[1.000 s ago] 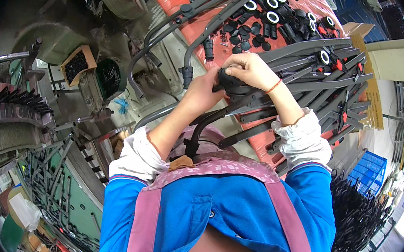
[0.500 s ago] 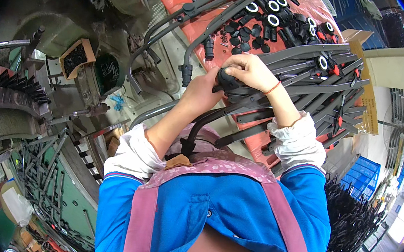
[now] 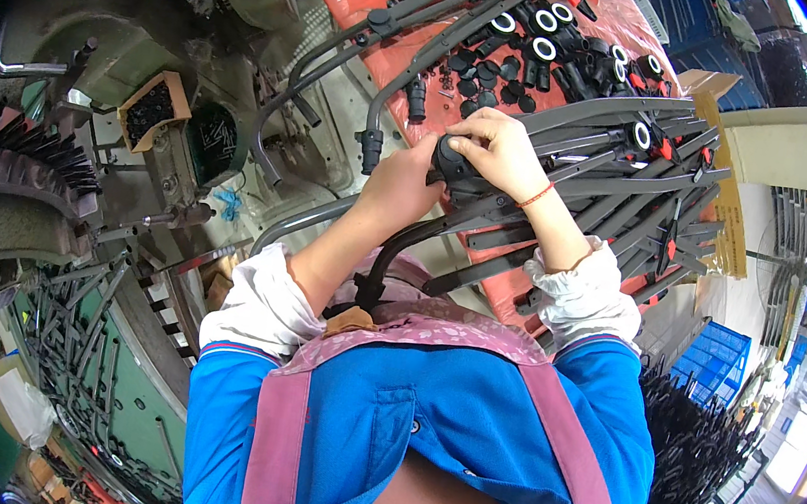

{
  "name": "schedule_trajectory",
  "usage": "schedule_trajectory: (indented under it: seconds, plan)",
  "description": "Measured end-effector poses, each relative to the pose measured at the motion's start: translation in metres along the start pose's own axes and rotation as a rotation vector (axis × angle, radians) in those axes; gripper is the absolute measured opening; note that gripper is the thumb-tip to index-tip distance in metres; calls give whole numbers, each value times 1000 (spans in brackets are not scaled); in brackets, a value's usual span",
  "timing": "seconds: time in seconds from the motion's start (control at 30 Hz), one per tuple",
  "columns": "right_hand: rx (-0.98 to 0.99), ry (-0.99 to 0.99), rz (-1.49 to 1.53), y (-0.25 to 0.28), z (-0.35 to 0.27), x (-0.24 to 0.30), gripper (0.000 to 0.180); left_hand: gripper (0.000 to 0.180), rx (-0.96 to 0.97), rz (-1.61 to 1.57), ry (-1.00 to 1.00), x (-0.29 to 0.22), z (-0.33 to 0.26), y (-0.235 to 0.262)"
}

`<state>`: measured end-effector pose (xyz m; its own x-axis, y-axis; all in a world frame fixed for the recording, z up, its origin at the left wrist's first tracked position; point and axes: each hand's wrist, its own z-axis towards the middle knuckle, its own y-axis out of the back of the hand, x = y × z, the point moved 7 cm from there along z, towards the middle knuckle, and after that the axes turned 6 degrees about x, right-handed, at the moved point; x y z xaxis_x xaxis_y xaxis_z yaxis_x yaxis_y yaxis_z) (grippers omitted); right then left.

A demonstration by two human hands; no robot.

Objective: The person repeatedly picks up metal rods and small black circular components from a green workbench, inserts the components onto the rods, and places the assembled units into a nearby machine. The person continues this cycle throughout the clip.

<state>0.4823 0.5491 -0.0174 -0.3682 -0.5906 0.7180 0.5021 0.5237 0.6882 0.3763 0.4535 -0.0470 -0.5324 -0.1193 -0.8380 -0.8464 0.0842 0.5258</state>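
Both hands meet at a round black plastic joint (image 3: pixel 450 160) on a grey tubular frame. My left hand (image 3: pixel 401 186) is wrapped around its left side, fingers partly hidden. From the right, my right hand (image 3: pixel 504 154) presses on it with bent fingers and thumb; a thin red band circles that wrist. Curved dark frame tubes (image 3: pixel 388 258) run from beneath the hands toward my apron. Just beyond lie loose black round caps (image 3: pixel 488 81) and black fittings with white rings (image 3: pixel 541 49).
A red plastic-covered table (image 3: pixel 387 54) carries a stack of grey frame bars (image 3: pixel 623 183) on the right and further bent frames (image 3: pixel 430 39) on the left. Machinery and a cardboard box of small black parts (image 3: pixel 150 115) stand at left. Blue crates (image 3: pixel 713 361) are at right.
Both hands stay on the round black joint, with only slight finger movement. The whole view has shifted a little.
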Motion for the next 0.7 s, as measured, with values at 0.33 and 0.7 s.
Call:
schedule_trajectory:
  seconds: [0.33, 0.7]
  plan:
    - [-14, 70, -59, 9, -6, 1, 14, 44, 54, -123, 93, -1, 2, 0]
    - [427, -275, 410, -10, 4, -32, 19, 30, -48, 57, 150, 7, 3, -9]
